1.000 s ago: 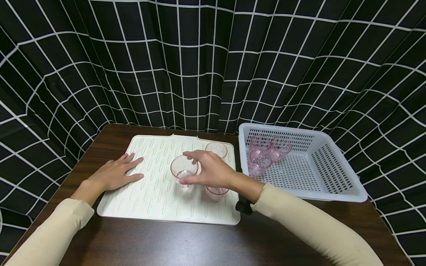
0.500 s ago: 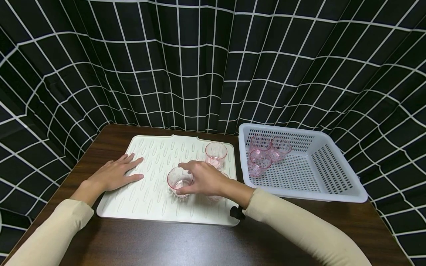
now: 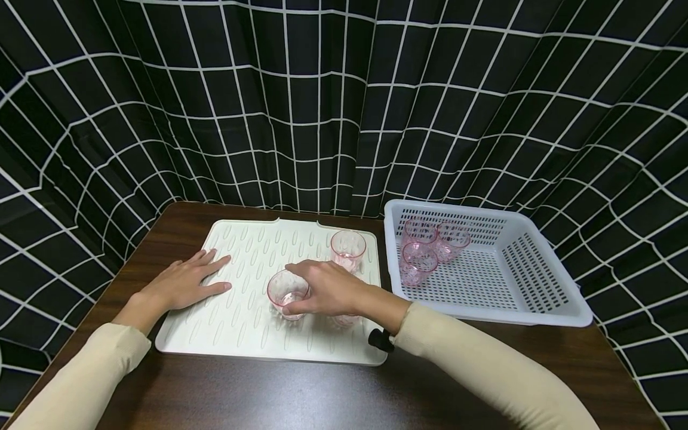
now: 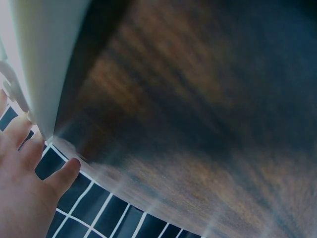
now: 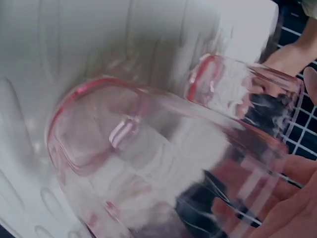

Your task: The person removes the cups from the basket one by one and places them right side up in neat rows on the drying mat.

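Note:
Thumb and fingers of my right hand (image 3: 330,289) (image 5: 292,203) grip the right side of a clear pink-rimmed glass (image 3: 282,295), upright over the middle of the white ridged mat (image 3: 236,322). Behind the hand stands a second glass (image 3: 348,246). A third glass (image 3: 346,321) is mostly hidden under the hand and wrist. Two glasses show in the right wrist view, a large near one (image 5: 163,148) and a smaller one (image 5: 237,91) beyond it. Fingers spread, my left hand (image 3: 185,283) (image 4: 29,183) rests on the mat's left edge.
To the right of the mat stands a pale perforated basket (image 3: 537,319) with three pink glasses (image 3: 419,260) at its left end. Dark wooden tabletop (image 3: 258,394) runs along the front. A black curtain with a white grid (image 3: 322,137) hangs behind.
My right hand and its glass have moved toward the mat's front edge and slightly left. The glass behind the hand is now less covered, the third one more. My left hand has stayed put.

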`<state>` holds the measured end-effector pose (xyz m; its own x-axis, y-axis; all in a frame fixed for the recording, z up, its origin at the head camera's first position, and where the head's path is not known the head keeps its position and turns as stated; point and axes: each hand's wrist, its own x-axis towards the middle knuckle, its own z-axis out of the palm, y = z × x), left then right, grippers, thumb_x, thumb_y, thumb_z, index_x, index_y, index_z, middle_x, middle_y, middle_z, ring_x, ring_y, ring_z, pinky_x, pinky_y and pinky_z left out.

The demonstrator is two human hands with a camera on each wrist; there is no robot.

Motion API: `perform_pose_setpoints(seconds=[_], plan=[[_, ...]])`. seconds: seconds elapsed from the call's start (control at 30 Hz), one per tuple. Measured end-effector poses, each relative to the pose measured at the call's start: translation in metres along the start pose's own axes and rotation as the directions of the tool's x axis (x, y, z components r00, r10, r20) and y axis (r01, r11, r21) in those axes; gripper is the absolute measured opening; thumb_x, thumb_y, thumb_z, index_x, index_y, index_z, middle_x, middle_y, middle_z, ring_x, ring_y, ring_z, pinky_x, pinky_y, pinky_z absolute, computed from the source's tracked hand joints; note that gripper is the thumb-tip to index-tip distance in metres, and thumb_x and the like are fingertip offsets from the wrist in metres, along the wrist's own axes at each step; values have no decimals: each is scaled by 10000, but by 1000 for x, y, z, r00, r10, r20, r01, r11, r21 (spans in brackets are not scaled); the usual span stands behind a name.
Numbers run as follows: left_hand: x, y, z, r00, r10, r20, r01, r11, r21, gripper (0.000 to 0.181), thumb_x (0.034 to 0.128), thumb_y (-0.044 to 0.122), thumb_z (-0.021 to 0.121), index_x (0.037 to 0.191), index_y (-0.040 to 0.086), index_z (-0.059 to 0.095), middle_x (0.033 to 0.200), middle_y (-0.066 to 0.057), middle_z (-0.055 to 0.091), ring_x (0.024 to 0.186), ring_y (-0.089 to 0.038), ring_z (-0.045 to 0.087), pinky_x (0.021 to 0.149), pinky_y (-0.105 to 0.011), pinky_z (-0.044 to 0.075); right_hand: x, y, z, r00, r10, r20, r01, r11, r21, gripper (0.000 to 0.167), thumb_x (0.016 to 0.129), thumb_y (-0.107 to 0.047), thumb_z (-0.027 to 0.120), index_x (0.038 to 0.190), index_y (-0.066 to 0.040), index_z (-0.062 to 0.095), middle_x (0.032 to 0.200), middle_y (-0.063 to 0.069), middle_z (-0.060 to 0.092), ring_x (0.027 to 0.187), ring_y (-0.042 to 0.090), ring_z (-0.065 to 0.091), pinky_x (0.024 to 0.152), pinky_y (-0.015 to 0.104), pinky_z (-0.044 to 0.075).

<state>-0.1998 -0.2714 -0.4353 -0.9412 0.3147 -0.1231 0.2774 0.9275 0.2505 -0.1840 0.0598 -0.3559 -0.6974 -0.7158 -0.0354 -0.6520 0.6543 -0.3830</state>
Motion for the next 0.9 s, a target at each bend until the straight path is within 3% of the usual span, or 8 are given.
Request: perform_pose_setpoints(seconds=[0.17,0.37,0.53,0.73,0.9], plan=[[-1,0,0,1000,6,-2,-6,1000,-3,819,933,695,461,1534,142,395,1576,-273,279,1451,-503,203,1077,-747,181,-5,0,-19,999,-21,-30,21,999,24,797,871,-488,735,1494,-84,445,1484,86,505,1375,214,462,1102,389,404],[-1,-1,0,1000,9,-5,-9,1000,1,825,934,702,451,1536,141,392,1579,-270,275,1452,-501,203,1078,-746,181,-18,16,-52,989,-18,-150,31,996,87,803,861,-470,758,1487,-75,448,1468,93,521,1332,228,510,1100,395,405],[0,-2,1,1000,10,-8,-10,1000,3,835,930,713,442,1536,141,390,1580,-269,273,1453,-503,200,1075,-750,180,-36,48,-81,966,57,-251,-13,985,172,801,855,-390,790,1491,-56,435,1498,100,490,1365,261,477,1124,452,370],[1,-3,0,1000,6,0,-6,1000,0,839,929,716,440,1539,143,383,1587,-263,262,1458,-498,191,1081,-747,173,-63,96,-109,936,180,-302,-105,963,250,834,855,-299,806,1528,-68,372,1555,124,407,1429,319,377,1149,554,292],[1,-2,0,1000,6,-1,-6,1000,0,827,933,704,451,1539,146,385,1586,-262,265,1459,-496,192,1078,-750,174,-83,136,-122,899,272,-344,-181,945,273,847,851,-283,813,1531,-64,360,1569,136,379,1436,339,355,1150,545,287]])
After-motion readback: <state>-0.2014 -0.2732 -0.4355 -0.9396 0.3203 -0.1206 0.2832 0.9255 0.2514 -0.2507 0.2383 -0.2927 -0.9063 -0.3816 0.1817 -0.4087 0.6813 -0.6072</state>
